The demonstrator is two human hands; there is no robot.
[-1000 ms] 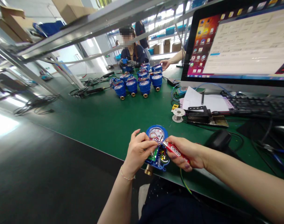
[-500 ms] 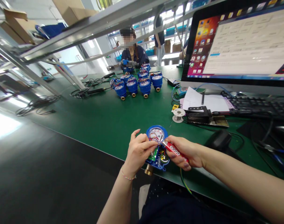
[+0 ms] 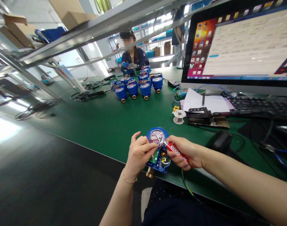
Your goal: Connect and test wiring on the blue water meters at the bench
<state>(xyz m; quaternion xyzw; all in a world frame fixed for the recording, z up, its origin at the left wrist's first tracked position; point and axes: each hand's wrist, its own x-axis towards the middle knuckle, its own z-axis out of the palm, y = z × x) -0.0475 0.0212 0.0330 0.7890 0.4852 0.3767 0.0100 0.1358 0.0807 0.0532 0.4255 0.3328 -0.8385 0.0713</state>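
Note:
An open blue water meter (image 3: 158, 150) with a round dial, a green circuit board and thin coloured wires sits at the near edge of the green table (image 3: 105, 122). My left hand (image 3: 139, 153) is closed, pinching the wires over the meter's left side. My right hand (image 3: 184, 153) is closed round a red-handled tool (image 3: 173, 150) whose tip meets the wires just above the circuit board. A brass fitting (image 3: 149, 172) sticks out under the meter.
Several blue meters (image 3: 138, 85) stand in a group farther back. A solder spool (image 3: 179, 115), black holder (image 3: 200, 115), papers (image 3: 204, 102), keyboard (image 3: 263, 106), mouse (image 3: 220, 141) and monitor (image 3: 242, 44) fill the right. Cables (image 3: 91, 89) lie back left. A seated person (image 3: 132, 56) works at the far end.
My hands and the meter hold almost the same pose. The view has drifted slightly, and a person standing in the background has walked to the right.

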